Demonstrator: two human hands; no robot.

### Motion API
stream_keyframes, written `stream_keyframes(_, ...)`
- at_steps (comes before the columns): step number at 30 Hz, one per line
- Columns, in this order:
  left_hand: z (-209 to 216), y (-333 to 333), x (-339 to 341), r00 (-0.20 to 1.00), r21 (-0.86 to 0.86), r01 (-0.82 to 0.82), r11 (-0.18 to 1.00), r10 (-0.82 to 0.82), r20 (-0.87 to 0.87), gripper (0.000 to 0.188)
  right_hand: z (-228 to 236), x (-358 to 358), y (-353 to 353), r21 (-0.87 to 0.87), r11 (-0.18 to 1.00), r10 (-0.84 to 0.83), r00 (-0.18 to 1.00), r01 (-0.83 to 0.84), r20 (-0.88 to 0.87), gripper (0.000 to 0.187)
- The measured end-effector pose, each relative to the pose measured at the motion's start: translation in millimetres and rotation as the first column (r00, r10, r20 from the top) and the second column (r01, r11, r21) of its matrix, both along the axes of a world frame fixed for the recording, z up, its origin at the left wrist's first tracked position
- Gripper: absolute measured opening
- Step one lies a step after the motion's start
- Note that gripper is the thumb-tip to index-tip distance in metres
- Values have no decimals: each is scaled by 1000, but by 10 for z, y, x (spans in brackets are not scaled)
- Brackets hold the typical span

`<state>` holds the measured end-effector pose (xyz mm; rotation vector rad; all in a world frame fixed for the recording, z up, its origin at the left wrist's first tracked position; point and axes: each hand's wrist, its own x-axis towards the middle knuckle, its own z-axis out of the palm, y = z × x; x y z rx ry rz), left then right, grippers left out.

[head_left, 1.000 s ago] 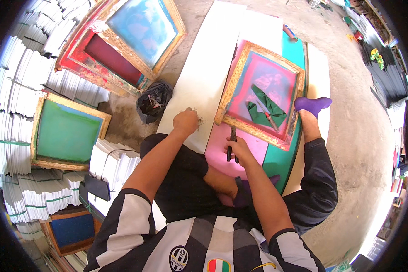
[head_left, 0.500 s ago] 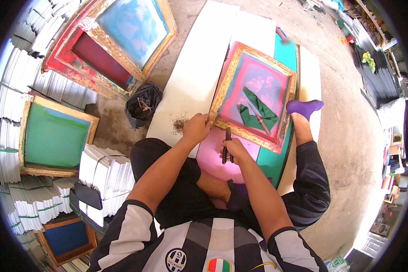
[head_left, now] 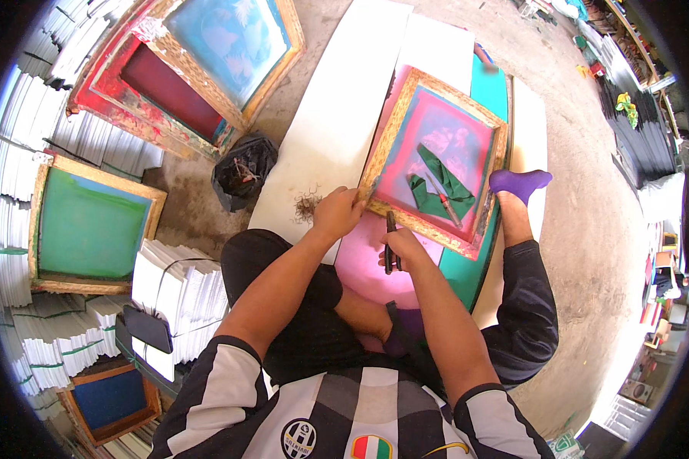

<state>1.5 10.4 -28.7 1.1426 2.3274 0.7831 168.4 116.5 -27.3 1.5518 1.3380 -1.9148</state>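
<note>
A wooden screen-printing frame (head_left: 396, 115) with pink and blue mesh lies across the boards in front of me. My left hand (head_left: 338, 214) is closed on its near left corner, fingers wrapped round the wood. In my right hand (head_left: 407, 251) is a pair of black pliers (head_left: 391, 223), jaws up against or very close to the near rail; whether they grip anything there is too small to tell. On the mesh rest a folded dark green cloth (head_left: 453, 180) and a knife-like tool (head_left: 449, 208) with a red handle. A heap of thin brown scraps (head_left: 308, 205) lies beside my left hand.
A black plastic bag (head_left: 245, 170) stands left of the white board (head_left: 325, 99). More frames lean at the left: blue (head_left: 282, 61), red (head_left: 103, 92), and green (head_left: 96, 222). Bundled white stacks (head_left: 180, 287) line that side. My purple-socked foot (head_left: 519, 181) is at the right.
The view has shifted slightly, so the frame appears a little further right. The pliers' handles look closer together in my right hand. My left hand keeps its hold on the corner.
</note>
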Motion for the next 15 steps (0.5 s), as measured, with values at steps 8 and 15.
stream_keyframes(8,8,40,11,999,-7,-25,1000,25,21,25,82,33,104,128,987,95,995,-97,21,26)
stream_keyframes(15,37,65,24,1000,-59,-23,998,23,-6,31,-167,63,-142,591,688,289,906,-420,308,38)
